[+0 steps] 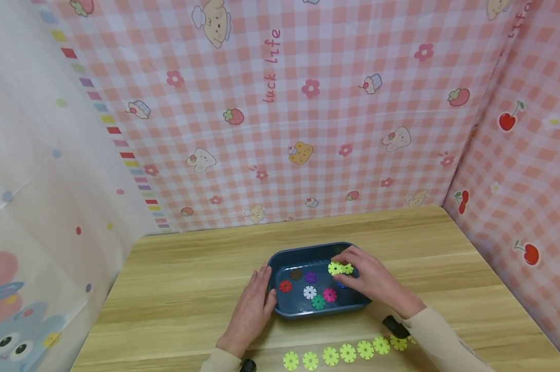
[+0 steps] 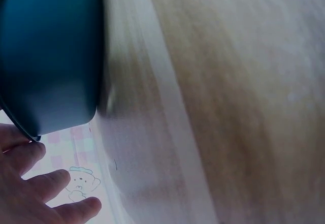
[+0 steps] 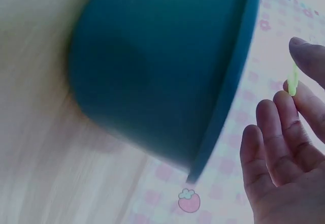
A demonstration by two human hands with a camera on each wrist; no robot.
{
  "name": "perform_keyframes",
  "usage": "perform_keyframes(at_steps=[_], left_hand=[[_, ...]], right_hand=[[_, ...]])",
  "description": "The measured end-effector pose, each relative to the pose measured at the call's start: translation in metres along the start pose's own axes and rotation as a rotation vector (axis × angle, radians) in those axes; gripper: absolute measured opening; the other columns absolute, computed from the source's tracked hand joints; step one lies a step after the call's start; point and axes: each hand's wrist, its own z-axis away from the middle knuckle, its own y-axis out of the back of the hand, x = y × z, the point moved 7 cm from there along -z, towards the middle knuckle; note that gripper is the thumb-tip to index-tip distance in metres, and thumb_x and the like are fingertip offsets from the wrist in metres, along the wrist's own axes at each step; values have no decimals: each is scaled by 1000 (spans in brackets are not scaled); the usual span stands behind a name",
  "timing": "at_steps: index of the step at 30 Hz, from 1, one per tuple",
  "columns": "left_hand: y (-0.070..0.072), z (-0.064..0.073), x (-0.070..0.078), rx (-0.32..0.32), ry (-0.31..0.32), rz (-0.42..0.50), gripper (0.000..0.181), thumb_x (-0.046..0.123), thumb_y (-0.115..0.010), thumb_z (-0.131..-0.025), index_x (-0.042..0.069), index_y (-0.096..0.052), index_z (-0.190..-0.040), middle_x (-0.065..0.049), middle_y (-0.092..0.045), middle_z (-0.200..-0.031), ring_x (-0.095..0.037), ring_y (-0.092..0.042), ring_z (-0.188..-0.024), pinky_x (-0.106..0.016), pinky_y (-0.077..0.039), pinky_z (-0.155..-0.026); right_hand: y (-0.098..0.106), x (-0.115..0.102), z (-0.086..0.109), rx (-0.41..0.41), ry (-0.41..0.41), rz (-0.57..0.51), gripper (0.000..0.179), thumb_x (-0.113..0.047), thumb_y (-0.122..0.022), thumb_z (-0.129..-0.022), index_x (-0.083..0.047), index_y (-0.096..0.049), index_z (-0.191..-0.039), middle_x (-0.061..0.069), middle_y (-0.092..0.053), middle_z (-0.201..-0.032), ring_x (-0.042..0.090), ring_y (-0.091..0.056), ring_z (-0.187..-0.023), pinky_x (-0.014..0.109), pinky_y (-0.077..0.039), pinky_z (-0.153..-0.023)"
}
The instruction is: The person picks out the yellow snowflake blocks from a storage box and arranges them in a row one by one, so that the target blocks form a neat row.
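Note:
A dark blue tray [image 1: 303,313] stands on the table with notched plastic discs in it: a red disc [image 1: 285,286], a white disc [image 1: 309,292], a green disc [image 1: 318,302], a pink disc [image 1: 330,295], a purple disc [image 1: 311,277] and a brown disc [image 1: 296,274]. Over its right side, my right hand [image 1: 370,276] pinches a yellow-green disc [image 3: 293,81] between thumb and finger. A second yellow-green disc [image 1: 348,268] shows right beside it in the head view. My left hand [image 1: 252,305] touches the tray's left rim, fingers extended. Part of a blue disc [image 1: 341,284] shows under the right hand.
Along the table's front lies a row of several yellow-green discs, from a leftmost disc [image 1: 291,360] to one near the right sleeve [image 1: 440,336], which hides the row's end. Behind the wooden table [image 1: 205,268] hangs a pink checked cloth [image 1: 280,181].

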Motion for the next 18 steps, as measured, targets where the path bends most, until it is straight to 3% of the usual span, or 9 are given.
perform_keyframes(at_steps=[9, 18], left_hand=[[0, 0, 0, -7, 13, 0, 58, 27, -53, -108, 1, -40, -157, -15, -36, -165, -39, -33, -151, -59, -33, -119], [0, 0, 1, -7, 15, 0, 57, 26, -54, -108, 1, -41, -157, -16, -37, -164, -40, -33, -151, -60, -33, -118]], right_hand=[[16, -2, 14, 68, 55, 27, 34, -13, -85, -87, -6, -74, -118, -2, -69, -104, 16, -65, -89, 34, -59, -75], [28, -3, 24, 78, 34, 25, 35, -11, -82, -89, -3, -73, -121, 6, -76, -111, 24, -73, -96, 39, -62, -77]])
